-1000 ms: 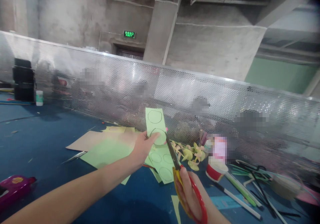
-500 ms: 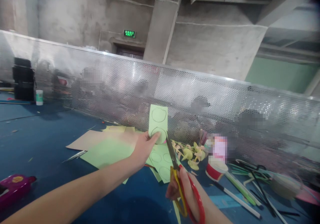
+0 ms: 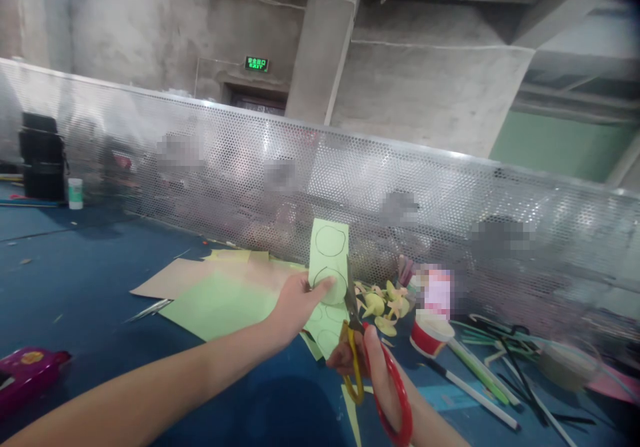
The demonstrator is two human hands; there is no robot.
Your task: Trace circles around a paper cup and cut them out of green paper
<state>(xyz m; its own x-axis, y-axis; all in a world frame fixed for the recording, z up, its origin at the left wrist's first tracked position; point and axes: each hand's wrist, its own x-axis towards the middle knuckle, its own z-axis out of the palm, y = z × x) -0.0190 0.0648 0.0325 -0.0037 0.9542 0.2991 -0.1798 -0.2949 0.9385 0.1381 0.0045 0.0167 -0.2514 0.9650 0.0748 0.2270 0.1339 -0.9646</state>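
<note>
My left hand [image 3: 297, 304] pinches a strip of light green paper [image 3: 330, 242] near its lower end, thumb in front. Circles are drawn on the strip in dark line, and its bottom edge is rounded along the lower circle. In my right hand [image 3: 383, 367] is a pair of scissors [image 3: 354, 314] with one red and one yellow handle loop. The blades point up and lie against the strip's right edge, beside the lower circle. Below the strip, another green sheet with drawn circles [image 3: 327, 334] rests on the blue table, partly hidden by my hands.
Green paper [image 3: 215, 307] and beige paper [image 3: 173, 277] lie left of centre. Yellow paper pieces [image 3: 383, 307], a red-and-white paper cup [image 3: 430, 334], pens [image 3: 475, 394] and pipe cleaners are at right. A purple tool [image 3: 30, 374] sits far left. A perforated metal screen [image 3: 225, 160] stands behind.
My left hand and the paper strip have shifted right and slightly down. The scissors' handle loops have spread farther apart, with the blades still at the strip's right edge.
</note>
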